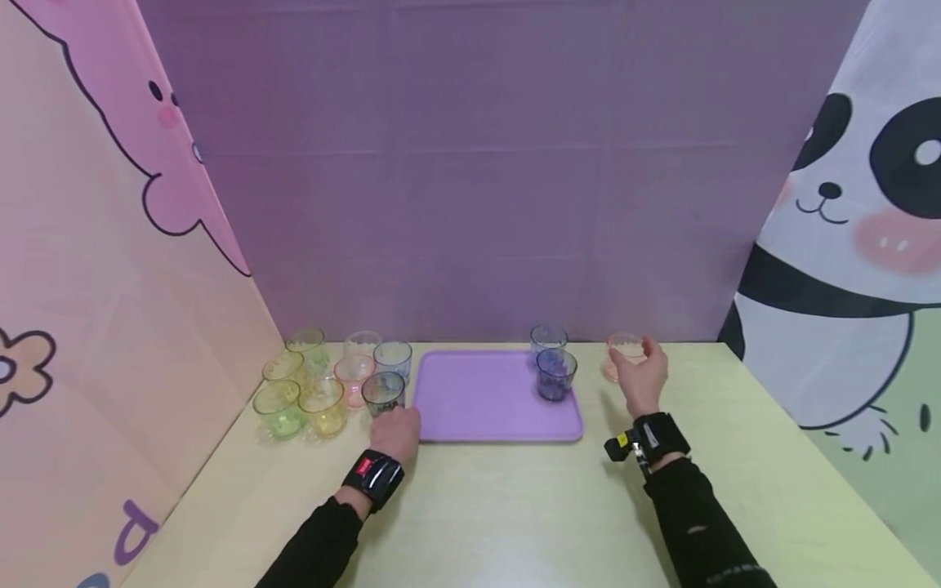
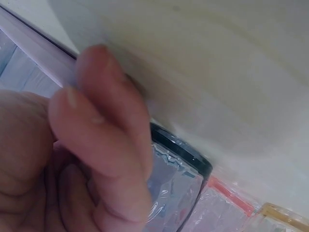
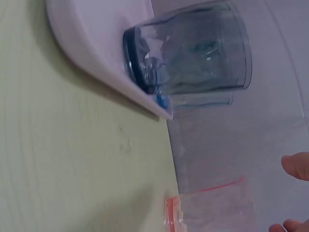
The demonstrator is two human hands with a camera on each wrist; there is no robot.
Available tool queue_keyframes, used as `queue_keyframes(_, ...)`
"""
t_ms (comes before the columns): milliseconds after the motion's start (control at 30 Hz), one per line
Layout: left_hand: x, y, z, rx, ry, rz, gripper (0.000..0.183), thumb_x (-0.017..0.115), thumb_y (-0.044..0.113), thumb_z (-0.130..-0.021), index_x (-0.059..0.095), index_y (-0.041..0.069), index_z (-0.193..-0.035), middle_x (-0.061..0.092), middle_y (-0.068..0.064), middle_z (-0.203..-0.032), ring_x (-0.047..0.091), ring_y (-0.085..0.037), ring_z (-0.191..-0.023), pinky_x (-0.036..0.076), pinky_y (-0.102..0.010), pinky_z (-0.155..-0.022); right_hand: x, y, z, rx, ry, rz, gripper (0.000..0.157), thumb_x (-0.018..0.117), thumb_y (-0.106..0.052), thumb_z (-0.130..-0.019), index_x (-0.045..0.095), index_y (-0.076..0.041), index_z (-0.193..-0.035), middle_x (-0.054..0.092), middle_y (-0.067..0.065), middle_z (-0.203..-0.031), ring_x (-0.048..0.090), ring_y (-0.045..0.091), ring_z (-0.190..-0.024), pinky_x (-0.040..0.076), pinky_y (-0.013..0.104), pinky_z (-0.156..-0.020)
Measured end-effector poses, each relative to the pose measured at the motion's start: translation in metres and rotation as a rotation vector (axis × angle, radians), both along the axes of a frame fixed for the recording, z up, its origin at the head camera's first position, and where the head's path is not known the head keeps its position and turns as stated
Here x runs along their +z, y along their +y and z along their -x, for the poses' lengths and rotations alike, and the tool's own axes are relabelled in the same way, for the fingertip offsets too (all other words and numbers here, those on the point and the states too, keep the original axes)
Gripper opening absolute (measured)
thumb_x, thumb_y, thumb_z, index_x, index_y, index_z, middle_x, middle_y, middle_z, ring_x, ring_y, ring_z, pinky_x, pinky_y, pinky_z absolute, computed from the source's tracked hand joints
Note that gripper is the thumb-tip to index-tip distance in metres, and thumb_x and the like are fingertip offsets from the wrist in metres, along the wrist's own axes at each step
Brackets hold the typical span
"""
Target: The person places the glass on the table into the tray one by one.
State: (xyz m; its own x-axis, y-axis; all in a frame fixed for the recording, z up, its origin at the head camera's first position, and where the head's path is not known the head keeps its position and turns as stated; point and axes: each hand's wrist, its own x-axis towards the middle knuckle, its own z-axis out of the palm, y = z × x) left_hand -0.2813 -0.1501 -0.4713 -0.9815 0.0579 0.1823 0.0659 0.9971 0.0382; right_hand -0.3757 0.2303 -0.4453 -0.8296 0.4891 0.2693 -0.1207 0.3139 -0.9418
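Note:
My right hand (image 1: 643, 382) is beside a pink glass (image 1: 624, 359) to the right of the tray. In the right wrist view, its thumb and fingertips stand apart from this glass (image 3: 212, 208). On the right side of the purple tray (image 1: 485, 400) stand a dark blue glass (image 1: 556, 377) and a lighter blue glass (image 1: 548, 337) behind it. Near the tray's left edge, my left hand (image 1: 397, 433) is low in front of a dark grey glass (image 1: 383, 392), partly hiding it. Loosely curled fingers show in the left wrist view, with no object between them and the thumb.
Left of the tray stand several more glasses: green (image 1: 280, 412), yellow (image 1: 323, 408), pink (image 1: 354, 380) and light blue (image 1: 393, 358). A purple cloth wall (image 1: 470, 180) rises behind the table (image 1: 500, 514). Printed side walls flank it, with a panda (image 1: 823, 351) on the right.

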Motion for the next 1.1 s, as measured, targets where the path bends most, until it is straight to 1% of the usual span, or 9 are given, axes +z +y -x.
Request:
queue_keyframes(67,0.0,0.0,-0.001,-0.004,0.002,0.002,0.007,0.06,0.003,-0.077,0.061,0.004,-0.07,0.059,-0.011,-0.066,0.057,-0.025,-0.058,0.045,-0.037,-0.041,-0.001,0.003,0.002,-0.002,-0.012,-0.016,0.074,0.071,-0.018,-0.077,0.032,-0.002,-0.138,0.035,0.02,-0.138,0.031,0.033,-0.126,0.027,0.045,-0.104)
queue_keyframes(167,-0.001,-0.001,-0.002,-0.008,0.006,0.001,0.006,0.06,0.003,-0.077,0.061,0.004,-0.071,0.059,-0.011,-0.066,0.057,-0.025,-0.058,0.045,-0.038,-0.041,-0.002,0.007,0.007,-0.009,-0.018,-0.062,0.074,0.074,-0.018,-0.075,0.035,0.001,-0.135,0.037,0.024,-0.134,0.034,0.036,-0.124,0.028,0.047,-0.103)
queue_keyframes(233,-0.001,-0.001,-0.002,-0.007,0.008,0.002,0.007,0.06,0.004,-0.077,0.061,0.004,-0.071,0.059,-0.011,-0.067,0.057,-0.025,-0.058,0.045,-0.038,-0.042,-0.002,0.009,0.01,-0.003,-0.036,-0.085,0.076,0.074,-0.02,-0.074,0.034,0.002,-0.135,0.036,0.026,-0.134,0.034,0.038,-0.123,0.028,0.048,-0.103)
queue_keyframes(300,-0.002,-0.001,-0.002,-0.005,0.006,0.003,0.007,0.06,0.004,-0.078,0.061,0.004,-0.072,0.06,-0.011,-0.068,0.057,-0.025,-0.058,0.045,-0.038,-0.042,-0.002,0.01,0.014,0.011,-0.06,-0.099,0.081,0.075,-0.021,-0.074,0.03,0.003,-0.137,0.034,0.027,-0.135,0.032,0.04,-0.125,0.028,0.048,-0.103)
queue_keyframes(467,-0.002,-0.001,-0.002,-0.001,-0.007,0.009,0.006,0.061,0.004,-0.077,0.061,0.004,-0.071,0.059,-0.011,-0.067,0.057,-0.025,-0.059,0.045,-0.038,-0.043,-0.001,0.012,0.02,0.062,-0.131,-0.124,0.095,0.075,-0.022,-0.073,0.014,0.004,-0.142,0.025,0.029,-0.14,0.025,0.042,-0.129,0.023,0.048,-0.106)
queue_keyframes(600,0.0,-0.001,-0.001,0.002,-0.027,-0.002,0.002,0.063,0.004,-0.076,0.062,0.003,-0.074,0.059,-0.011,-0.068,0.057,-0.026,-0.06,0.046,-0.038,-0.044,-0.003,0.014,0.024,0.084,-0.152,-0.134,0.097,0.074,-0.021,-0.074,0.011,0.003,-0.143,0.023,0.027,-0.143,0.022,0.04,-0.131,0.021,0.046,-0.108)
queue_keyframes(733,0.001,0.0,0.0,0.007,-0.05,-0.011,0.003,0.064,0.004,-0.075,0.062,0.002,-0.076,0.06,-0.011,-0.07,0.058,-0.026,-0.062,0.047,-0.038,-0.045,-0.005,0.018,0.029,0.087,-0.183,-0.121,0.096,0.074,-0.021,-0.075,0.01,0.0,-0.144,0.024,0.024,-0.144,0.022,0.037,-0.132,0.021,0.044,-0.108)
queue_keyframes(833,0.002,0.001,0.0,0.012,-0.06,-0.009,0.003,0.064,0.003,-0.075,0.063,0.003,-0.077,0.061,-0.012,-0.072,0.058,-0.027,-0.063,0.047,-0.038,-0.046,-0.006,0.021,0.033,0.09,-0.208,-0.122,0.095,0.073,-0.023,-0.076,0.01,-0.001,-0.144,0.023,0.024,-0.144,0.022,0.038,-0.132,0.02,0.045,-0.108)
queue_keyframes(1100,0.003,0.0,-0.001,0.003,-0.016,0.001,0.003,0.061,0.004,-0.077,0.064,0.004,-0.076,0.062,-0.013,-0.072,0.059,-0.028,-0.063,0.048,-0.041,-0.047,-0.004,0.022,0.039,0.097,-0.238,-0.108,0.094,0.074,-0.022,-0.075,0.013,0.0,-0.143,0.025,0.026,-0.143,0.023,0.039,-0.131,0.022,0.047,-0.107)
